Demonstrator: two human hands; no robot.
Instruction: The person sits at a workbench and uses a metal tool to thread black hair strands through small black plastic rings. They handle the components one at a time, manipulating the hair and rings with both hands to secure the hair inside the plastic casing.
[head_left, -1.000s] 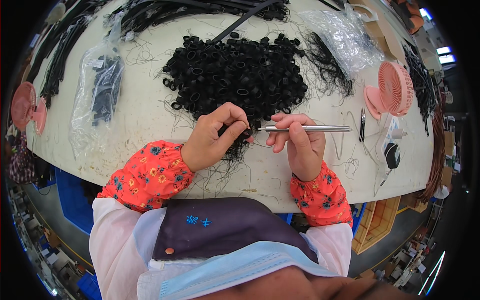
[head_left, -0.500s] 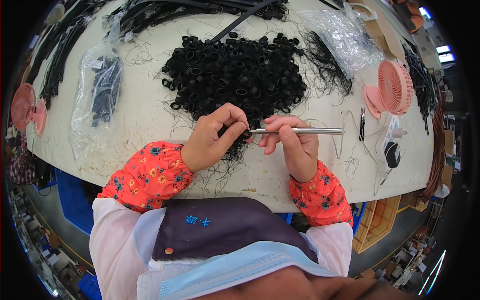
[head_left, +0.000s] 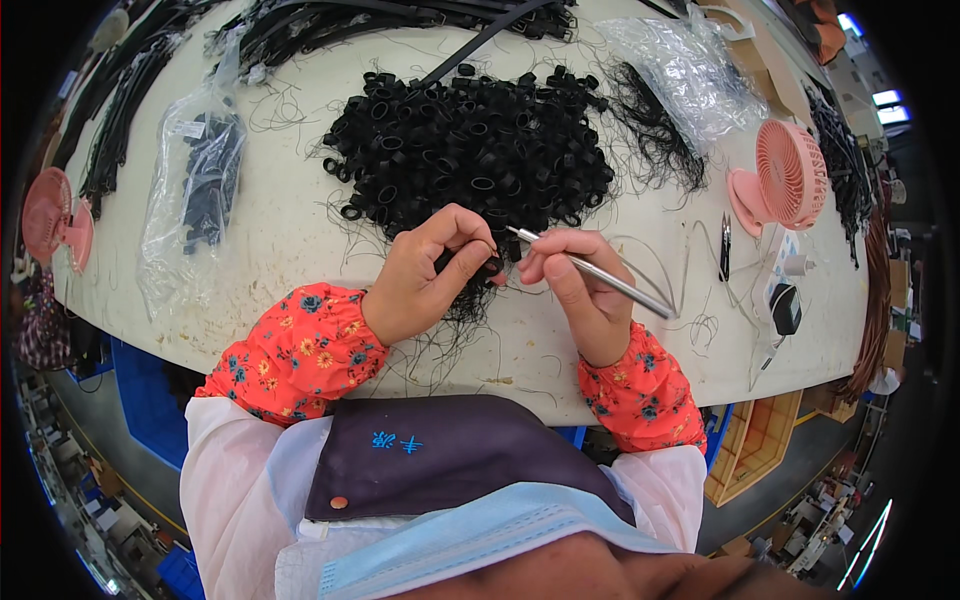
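My left hand [head_left: 432, 272] is closed, pinching a small black loop [head_left: 494, 267] between thumb and fingers; the fingers cover most of it. My right hand [head_left: 585, 290] grips a slim silver pen-shaped tool [head_left: 610, 280] with a fine tip. That tip points up and left, just above the loop and apart from it. A pale cord [head_left: 672, 275] curves close to the tool's back end. Just beyond both hands lies a large heap of similar black loops [head_left: 470, 150]. Dark thread ends [head_left: 455, 335] lie on the table under my left hand.
Black belts [head_left: 400, 22] line the white table's [head_left: 300, 260] far edge. A clear bag of black pieces [head_left: 205, 170] lies left. Pink fans [head_left: 790, 175] stand at both sides. Thread snips [head_left: 725, 248] and a power strip [head_left: 780, 265] are at right, below a clear plastic bag [head_left: 690, 80].
The tool's tip has lifted away from the loop, and its back end has swung down toward me, so it now slants. My left hand has barely moved.
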